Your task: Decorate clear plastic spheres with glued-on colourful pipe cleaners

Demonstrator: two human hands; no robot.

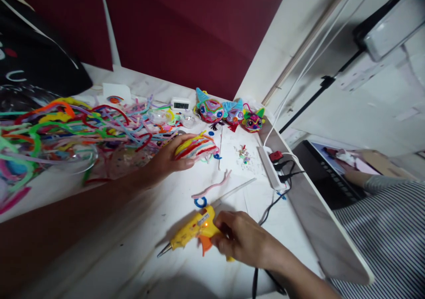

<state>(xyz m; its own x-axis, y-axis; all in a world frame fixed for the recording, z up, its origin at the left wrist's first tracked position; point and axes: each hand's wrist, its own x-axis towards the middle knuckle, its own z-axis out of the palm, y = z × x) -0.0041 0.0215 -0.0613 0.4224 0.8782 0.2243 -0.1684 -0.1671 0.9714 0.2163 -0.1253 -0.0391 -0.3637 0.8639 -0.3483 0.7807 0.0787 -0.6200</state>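
My left hand (169, 159) is closed round a rounded craft piece (199, 147) covered in rows of coloured pipe cleaners, yellow, red, white and pink. In my right hand (244, 237) is a yellow glue gun (192, 228) with an orange trigger and a lit orange light, my fingers round its handle. Its metal nozzle points down to the left, and a glue stick (237, 189) sticks out behind. A pink pipe cleaner (212, 185) and a blue coiled ring (200, 202) lie on the white table between my hands.
Tangled pipe cleaners (66, 122) cover the left side. Finished fish-like figures (212, 109) and a small digital clock (180, 104) stand at the back. A power strip (272, 168) with cords lies by the right edge. Beyond it sits a person in a striped top (388, 232).
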